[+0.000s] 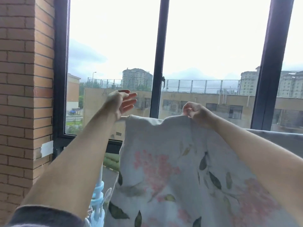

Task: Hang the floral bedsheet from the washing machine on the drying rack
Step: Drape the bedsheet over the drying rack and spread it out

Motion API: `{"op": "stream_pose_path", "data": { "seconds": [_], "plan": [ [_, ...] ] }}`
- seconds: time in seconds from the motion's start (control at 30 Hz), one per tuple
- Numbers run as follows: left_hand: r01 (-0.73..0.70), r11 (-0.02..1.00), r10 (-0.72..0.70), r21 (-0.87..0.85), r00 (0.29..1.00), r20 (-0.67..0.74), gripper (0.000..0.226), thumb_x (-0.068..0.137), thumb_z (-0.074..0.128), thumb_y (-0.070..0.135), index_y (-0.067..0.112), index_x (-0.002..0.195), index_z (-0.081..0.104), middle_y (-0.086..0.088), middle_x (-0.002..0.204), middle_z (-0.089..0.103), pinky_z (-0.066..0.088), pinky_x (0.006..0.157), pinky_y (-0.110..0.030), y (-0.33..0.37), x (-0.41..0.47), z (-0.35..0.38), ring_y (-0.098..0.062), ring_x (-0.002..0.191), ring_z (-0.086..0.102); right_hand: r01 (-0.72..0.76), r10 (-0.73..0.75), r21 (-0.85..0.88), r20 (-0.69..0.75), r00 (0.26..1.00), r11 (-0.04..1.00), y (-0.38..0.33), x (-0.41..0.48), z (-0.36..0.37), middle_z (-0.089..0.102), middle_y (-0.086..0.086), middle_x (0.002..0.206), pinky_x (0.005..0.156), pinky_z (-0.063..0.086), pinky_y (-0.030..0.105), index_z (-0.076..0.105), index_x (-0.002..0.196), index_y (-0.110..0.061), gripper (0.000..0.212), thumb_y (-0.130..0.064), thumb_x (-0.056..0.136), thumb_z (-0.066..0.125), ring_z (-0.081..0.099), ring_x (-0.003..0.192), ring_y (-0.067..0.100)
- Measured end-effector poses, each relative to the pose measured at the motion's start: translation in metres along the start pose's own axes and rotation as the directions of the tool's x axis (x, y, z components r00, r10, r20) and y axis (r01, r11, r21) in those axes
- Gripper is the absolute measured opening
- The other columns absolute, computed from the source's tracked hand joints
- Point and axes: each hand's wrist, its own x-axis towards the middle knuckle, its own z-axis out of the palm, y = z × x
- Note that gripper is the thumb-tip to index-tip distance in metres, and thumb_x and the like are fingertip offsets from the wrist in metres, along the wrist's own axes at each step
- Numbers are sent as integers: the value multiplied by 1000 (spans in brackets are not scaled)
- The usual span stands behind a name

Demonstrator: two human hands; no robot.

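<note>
The floral bedsheet (164, 161), white with pink blossoms and dark green leaves, hangs in front of me and fills the lower middle and right of the view. Its top edge drapes over a pale horizontal bar of the drying rack (122, 118), mostly hidden under the cloth. My right hand (195, 112) pinches the sheet's upper edge with curled fingers. My left hand (122, 102) hovers just above the bar at the sheet's left corner, fingers straight and spread, holding nothing.
A brick pillar (24, 95) stands close on the left. Dark-framed windows (158, 63) run behind the rack. Light blue plastic clips or hangers (98, 199) sit low beside the sheet's left side. A grey cloth edge (278, 136) runs to the right.
</note>
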Motion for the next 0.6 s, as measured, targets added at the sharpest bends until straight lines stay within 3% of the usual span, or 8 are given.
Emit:
{"op": "stream_pose_path", "data": {
  "seconds": [0.1, 0.2, 0.27, 0.37, 0.47, 0.53, 0.6],
  "plan": [
    [-94, 913, 118, 398, 992, -36, 18, 98, 43, 5, 13, 95, 58, -3, 95, 69, 53, 72, -26, -12, -1, 0, -17, 84, 65, 9, -12, 34, 91, 996, 999, -15, 4, 7, 63, 3, 84, 58, 41, 16, 55, 79, -21, 25, -11, 100, 46, 53, 68, 11],
    [-191, 546, 235, 816, 969, 69, 19, 92, 50, 8, 13, 91, 68, 1, 87, 66, 43, 64, -17, -27, 0, -5, -12, 83, 59, 114, -95, -61, 254, 963, 992, -29, 6, 17, 63, -3, 90, 68, 44, 21, 60, 85, -29, 16, -35, 97, 51, 56, 77, 7],
    [-203, 399, 230, 894, 966, 117, 21, 93, 50, 17, 13, 88, 71, 1, 85, 64, 38, 61, -19, -33, 1, -10, -13, 82, 56, 184, -136, -122, 324, 936, 975, -38, 8, 31, 65, -8, 89, 74, 45, 26, 63, 85, -33, 20, -44, 95, 50, 58, 81, 8],
    [-146, 427, 123, 892, 987, 103, 34, 96, 47, 25, 5, 82, 70, -7, 78, 66, 41, 67, -26, -29, 17, -25, -20, 76, 55, 272, -198, -179, 348, 917, 946, -54, 9, 55, 64, -14, 79, 69, 43, 17, 65, 82, -29, 28, -46, 96, 47, 55, 70, -5],
    [-124, 478, -76, 870, 981, 181, 36, 98, 43, 19, 1, 80, 70, -10, 61, 66, 45, 56, -26, -20, 33, -41, -18, 56, 59, 283, -199, -202, 356, 913, 938, -70, 13, 68, 60, -12, 70, 61, 41, 14, 65, 81, -24, 28, -41, 97, 48, 52, 60, -4],
    [-125, 516, -221, 847, 936, 273, 30, 98, 45, 13, 2, 87, 70, -8, 64, 69, 48, 49, -23, -16, 41, -50, -13, 52, 63, 247, -173, -187, 340, 924, 951, -80, 17, 75, 60, -8, 71, 57, 44, 17, 67, 87, -17, 27, -35, 97, 50, 53, 60, 3],
    [-77, 628, -376, 774, 841, 389, 22, 98, 49, 10, 2, 95, 70, -8, 73, 71, 50, 47, -20, -15, 53, -60, -13, 56, 66, 204, -147, -160, 312, 939, 966, -87, 20, 82, 56, -11, 62, 49, 43, 19, 67, 80, -17, 27, -32, 97, 52, 50, 54, 3]
  ]
}}
